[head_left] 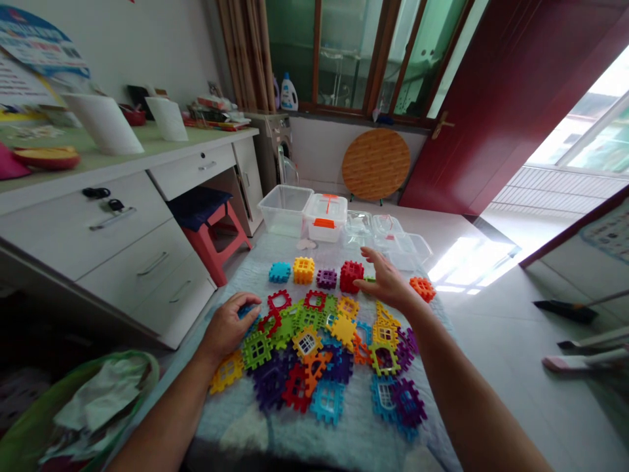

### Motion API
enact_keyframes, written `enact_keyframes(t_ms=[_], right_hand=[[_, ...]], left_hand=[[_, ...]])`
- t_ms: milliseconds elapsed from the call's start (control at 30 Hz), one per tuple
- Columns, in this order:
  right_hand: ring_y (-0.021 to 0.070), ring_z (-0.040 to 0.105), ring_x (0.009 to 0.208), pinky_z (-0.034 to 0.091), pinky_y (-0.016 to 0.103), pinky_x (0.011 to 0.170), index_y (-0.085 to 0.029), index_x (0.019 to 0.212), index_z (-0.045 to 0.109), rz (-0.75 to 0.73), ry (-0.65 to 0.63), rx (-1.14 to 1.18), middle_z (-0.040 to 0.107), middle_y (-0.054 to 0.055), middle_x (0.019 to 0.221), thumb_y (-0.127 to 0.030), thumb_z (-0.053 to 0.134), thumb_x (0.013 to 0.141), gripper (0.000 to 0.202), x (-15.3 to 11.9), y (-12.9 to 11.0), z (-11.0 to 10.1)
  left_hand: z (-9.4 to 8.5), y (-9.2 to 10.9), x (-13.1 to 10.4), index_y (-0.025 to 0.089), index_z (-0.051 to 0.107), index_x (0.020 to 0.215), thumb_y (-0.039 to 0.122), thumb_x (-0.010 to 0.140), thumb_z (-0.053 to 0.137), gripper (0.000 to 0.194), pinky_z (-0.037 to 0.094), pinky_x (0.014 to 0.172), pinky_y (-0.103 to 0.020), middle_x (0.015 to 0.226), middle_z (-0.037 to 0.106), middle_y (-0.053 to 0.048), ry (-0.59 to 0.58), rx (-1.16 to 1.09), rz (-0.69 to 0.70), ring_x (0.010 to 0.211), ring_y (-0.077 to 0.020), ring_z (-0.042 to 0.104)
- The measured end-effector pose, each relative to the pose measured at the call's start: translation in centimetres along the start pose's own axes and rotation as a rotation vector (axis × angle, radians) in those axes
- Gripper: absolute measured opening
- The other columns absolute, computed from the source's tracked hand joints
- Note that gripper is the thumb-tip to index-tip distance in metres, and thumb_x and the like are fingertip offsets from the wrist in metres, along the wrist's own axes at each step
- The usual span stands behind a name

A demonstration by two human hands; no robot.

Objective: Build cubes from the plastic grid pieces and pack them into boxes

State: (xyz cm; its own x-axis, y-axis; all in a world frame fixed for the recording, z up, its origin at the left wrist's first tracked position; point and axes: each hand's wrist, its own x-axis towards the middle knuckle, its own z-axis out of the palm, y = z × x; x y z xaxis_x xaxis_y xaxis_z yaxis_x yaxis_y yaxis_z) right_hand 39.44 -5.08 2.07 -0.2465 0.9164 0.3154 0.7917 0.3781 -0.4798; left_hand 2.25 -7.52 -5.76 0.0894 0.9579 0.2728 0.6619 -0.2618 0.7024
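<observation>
Nearest: loose pile of flat interlocking tiles (319, 354) on the mat (344, 439). Left hand (228, 326) curled over a blue tile (246, 311) (grip unclear). Right hand (386, 282) spread, empty, touching the far red cube (351, 275). Apparently cube-building; next needs a firm pinch.

Head-worn view, looking forward and down, close above a block-strewn table (344, 439)

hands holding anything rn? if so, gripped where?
Left hand curls over a blue tile at the pile's edge; the grip point is hidden. Right hand is open beside the red cube, holding nothing.
</observation>
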Motion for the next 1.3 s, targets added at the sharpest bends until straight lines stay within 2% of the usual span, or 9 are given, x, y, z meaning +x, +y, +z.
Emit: enact_keyframes(t_ms=[100,200,300,367,467,567,833,967,1300], right_hand=[[0.0282,0.061,0.111,0.048,0.048,0.097,-0.02,0.139,0.043,-0.021,0.037,0.023,0.059,0.015,0.128,-0.032,0.064,0.081,0.062,-3.2,-0.9,-0.8],[0.0274,0.061,0.113,0.049,0.045,0.096,-0.022,0.131,0.051,-0.019,0.004,0.015,0.063,0.012,0.124,-0.035,0.06,0.085,0.048,-6.3,-1.3,-0.9],[0.0263,0.062,0.107,0.05,0.044,0.093,-0.021,0.12,0.058,0.03,0.024,0.002,0.066,0.011,0.115,-0.034,0.056,0.088,0.035,-8.3,-0.8,0.0],[0.0254,0.063,0.102,0.051,0.043,0.09,-0.02,0.115,0.059,0.052,0.044,0.0,0.067,0.01,0.111,-0.032,0.054,0.089,0.03,-8.9,-0.2,0.8],[0.0239,0.064,0.093,0.052,0.04,0.083,-0.02,0.111,0.06,0.07,0.048,0.01,0.068,0.009,0.102,-0.031,0.053,0.088,0.027,-9.1,0.5,2.1],[0.0228,0.063,0.088,0.051,0.039,0.08,-0.019,0.108,0.062,0.072,0.031,0.015,0.067,0.009,0.096,-0.029,0.052,0.088,0.024,-9.1,0.7,3.1],[0.0214,0.061,0.085,0.049,0.036,0.079,-0.019,0.099,0.064,0.075,0.04,0.019,0.066,0.007,0.09,-0.025,0.051,0.087,0.019,-9.4,1.4,3.8],[0.0207,0.061,0.083,0.049,0.035,0.077,-0.018,0.098,0.065,0.068,0.062,0.039,0.066,0.007,0.088,-0.024,0.051,0.086,0.019,-9.4,1.7,4.1],[0.0208,0.061,0.083,0.048,0.034,0.075,-0.018,0.095,0.066,0.068,0.075,0.053,0.066,0.007,0.086,-0.024,0.052,0.086,0.018,-9.4,1.7,4.1]], left_hand=[[0.0,0.0,0.0,0.021,0.067,0.089,0.045,0.08,0.056,0.028,0.051,0.086,-0.035,0.096,0.069,-0.006,-0.007,0.007,0.014,0.093,-0.0226,0.063],[-0.6,0.7,-0.1,0.021,0.066,0.09,0.042,0.082,0.055,0.025,0.051,0.087,-0.035,0.098,0.068,-0.006,0.065,0.032,0.035,0.095,-0.0229,0.063],[-1.6,2.7,-0.1,0.02,0.065,0.093,0.038,0.085,0.054,0.022,0.049,0.094,-0.036,0.105,0.066,-0.007,0.175,0.08,0.08,0.103,-0.0237,0.061],[-2.1,4.6,0.2,0.021,0.065,0.094,0.035,0.085,0.053,0.021,0.047,0.096,-0.037,0.107,0.066,-0.007,0.173,0.097,0.142,0.104,-0.0237,0.061],[-1.7,7.4,1.2,0.022,0.065,0.093,0.033,0.085,0.054,0.017,0.047,0.095,-0.037,0.104,0.068,-0.006,-0.032,0.096,0.26,0.102,-0.0231,0.061],[0.0,9.1,2.7,0.022,0.065,0.091,0.026,0.084,0.053,0.014,0.047,0.094,-0.037,0.105,0.068,-0.007,-0.259,0.101,0.36,0.102,-0.0224,0.061],[5.0,10.5,6.0,0.017,0.065,0.103,0.013,0.08,0.055,0.025,0.047,0.095,-0.038,0.108,0.069,-0.01,-0.53,0.389,0.473,0.103,-0.0251,0.061],[5.7,10.8,6.3,0.018,0.065,0.106,0.016,0.08,0.056,0.028,0.048,0.092,-0.035,0.106,0.069,-0.009,-0.621,0.498,0.45,0.101,-0.0244,0.062],[6.1,10.8,6.7,0.017,0.061,0.115,0.014,0.075,0.057,0.04,0.045,0.094,-0.033,0.113,0.065,-0.01,-0.66,0.543,0.458,0.106,-0.0245,0.058]])
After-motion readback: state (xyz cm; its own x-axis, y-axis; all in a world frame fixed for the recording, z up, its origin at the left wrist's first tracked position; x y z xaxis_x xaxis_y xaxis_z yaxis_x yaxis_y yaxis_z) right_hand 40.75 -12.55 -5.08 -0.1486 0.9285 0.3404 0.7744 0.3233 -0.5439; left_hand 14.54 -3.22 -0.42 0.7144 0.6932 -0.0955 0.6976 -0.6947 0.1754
